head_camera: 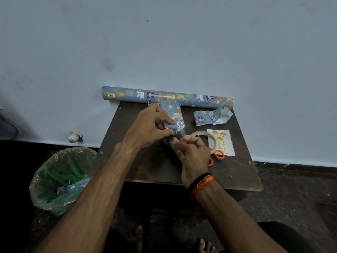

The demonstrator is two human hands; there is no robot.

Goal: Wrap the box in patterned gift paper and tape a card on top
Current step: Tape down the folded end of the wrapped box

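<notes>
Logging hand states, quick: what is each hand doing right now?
Left hand: pinching the wrapped box at its near end.
Right hand: fingers curled, pinching the loose paper flap there.

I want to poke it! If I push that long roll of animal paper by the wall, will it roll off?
The paper roll is round, so it would probably roll easily. The wall right behind should stop it going back. It looks light, likely a hollow tube.
</notes>
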